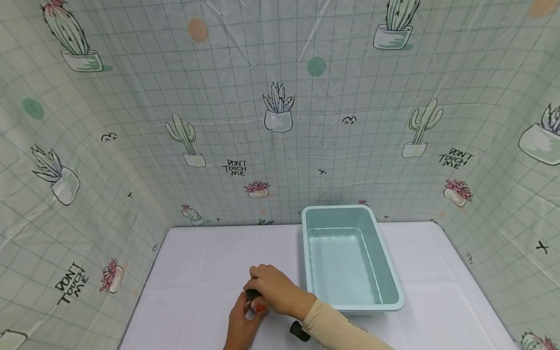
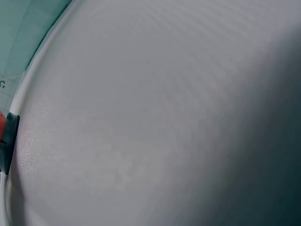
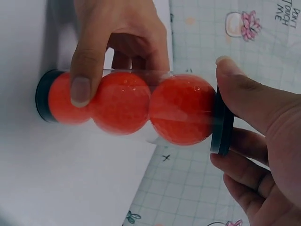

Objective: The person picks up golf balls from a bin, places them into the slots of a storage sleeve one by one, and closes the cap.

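Observation:
A clear tube holds three orange balls in a row, with a black cap at each end. My left hand grips the tube's side, its thumb across the lower part in the right wrist view. Above it, my right hand pinches the top black cap between thumb and fingers. The lower cap is close to the white tabletop. In the head view my hands hide most of the tube. The left wrist view catches only a black cap and some orange at its left edge.
A light blue rectangular basin stands right of my hands on the white-covered table. A small black cylindrical object lies beside my right forearm, partly hidden by the sleeve. Cactus-print cloth hangs behind and along both sides.

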`<state>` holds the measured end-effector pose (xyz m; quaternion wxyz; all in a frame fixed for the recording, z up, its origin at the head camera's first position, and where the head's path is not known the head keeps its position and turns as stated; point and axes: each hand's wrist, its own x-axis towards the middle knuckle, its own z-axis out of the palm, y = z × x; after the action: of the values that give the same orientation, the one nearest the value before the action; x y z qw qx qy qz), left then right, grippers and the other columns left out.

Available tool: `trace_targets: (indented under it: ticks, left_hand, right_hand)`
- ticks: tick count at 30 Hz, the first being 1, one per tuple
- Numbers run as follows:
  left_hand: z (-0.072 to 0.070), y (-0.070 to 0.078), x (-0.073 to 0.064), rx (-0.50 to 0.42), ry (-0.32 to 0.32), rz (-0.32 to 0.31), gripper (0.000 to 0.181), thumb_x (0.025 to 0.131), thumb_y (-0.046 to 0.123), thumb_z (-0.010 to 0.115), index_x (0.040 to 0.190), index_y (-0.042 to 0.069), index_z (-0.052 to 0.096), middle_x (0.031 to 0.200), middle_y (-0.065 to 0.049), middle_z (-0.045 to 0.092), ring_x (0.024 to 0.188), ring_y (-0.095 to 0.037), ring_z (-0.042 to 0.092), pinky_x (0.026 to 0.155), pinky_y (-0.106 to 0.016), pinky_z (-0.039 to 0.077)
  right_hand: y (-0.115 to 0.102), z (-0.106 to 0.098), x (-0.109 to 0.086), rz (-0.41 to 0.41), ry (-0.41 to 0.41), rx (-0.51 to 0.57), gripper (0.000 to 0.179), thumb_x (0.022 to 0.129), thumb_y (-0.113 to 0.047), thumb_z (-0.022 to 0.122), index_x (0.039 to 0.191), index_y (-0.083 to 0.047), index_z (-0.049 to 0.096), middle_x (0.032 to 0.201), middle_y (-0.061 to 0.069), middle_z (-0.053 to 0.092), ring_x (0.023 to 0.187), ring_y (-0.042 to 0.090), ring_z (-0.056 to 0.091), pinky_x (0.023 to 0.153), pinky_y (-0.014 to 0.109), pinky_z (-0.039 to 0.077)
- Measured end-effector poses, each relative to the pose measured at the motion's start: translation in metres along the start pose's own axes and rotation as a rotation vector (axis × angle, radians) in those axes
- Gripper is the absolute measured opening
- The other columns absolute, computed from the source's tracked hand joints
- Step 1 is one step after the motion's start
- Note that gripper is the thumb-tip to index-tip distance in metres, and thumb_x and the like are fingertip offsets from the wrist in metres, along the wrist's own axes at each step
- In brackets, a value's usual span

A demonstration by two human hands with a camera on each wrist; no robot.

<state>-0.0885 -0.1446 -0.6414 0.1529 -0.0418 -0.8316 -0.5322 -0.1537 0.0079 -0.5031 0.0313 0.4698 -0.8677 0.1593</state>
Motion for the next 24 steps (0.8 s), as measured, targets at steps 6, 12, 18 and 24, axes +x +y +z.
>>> trace_targets:
  ticks: [6,12,18,24]
  left_hand:
    - [0.0001,0.0028,0.0013,-0.018,0.001,-0.009,0.052,0.083,0.008,0.09,0.127,0.005,0.063,0.125,-0.004,0.069,0.117,-0.009,0.064,0.098,-0.045,0.063]
    - [0.0001,0.001,0.002,0.0,-0.013,-0.034,0.053,0.083,0.008,0.09,0.128,0.003,0.062,0.125,-0.006,0.068,0.117,-0.012,0.064,0.098,-0.047,0.062]
    - [0.0,-0.0001,0.002,0.007,-0.025,-0.032,0.053,0.084,0.005,0.089,0.129,0.004,0.062,0.126,-0.006,0.069,0.117,-0.015,0.066,0.097,-0.047,0.063]
    - [0.0009,-0.0011,0.0017,-0.002,-0.01,-0.004,0.054,0.082,0.003,0.089,0.128,0.003,0.062,0.125,-0.006,0.069,0.117,-0.01,0.065,0.094,-0.043,0.064]
  right_hand:
    - [-0.0011,0.0021,-0.0007,-0.032,0.019,-0.149,0.037,0.083,-0.04,0.088,0.114,-0.021,0.081,0.095,-0.009,0.059,0.089,0.007,0.056,0.085,0.019,0.049]
    - [-0.0038,0.0029,-0.0043,-0.051,0.045,-0.261,0.038,0.084,-0.045,0.085,0.116,-0.024,0.079,0.099,-0.01,0.06,0.092,0.007,0.058,0.094,0.023,0.05]
    - [-0.0045,0.0034,-0.0045,-0.039,0.035,-0.246,0.038,0.085,-0.044,0.085,0.116,-0.024,0.079,0.1,-0.01,0.06,0.092,0.007,0.058,0.091,0.023,0.05]
    - [-0.004,0.0016,-0.0026,-0.026,0.022,-0.185,0.034,0.086,-0.039,0.086,0.115,-0.021,0.079,0.097,-0.009,0.059,0.091,0.007,0.057,0.093,0.023,0.05]
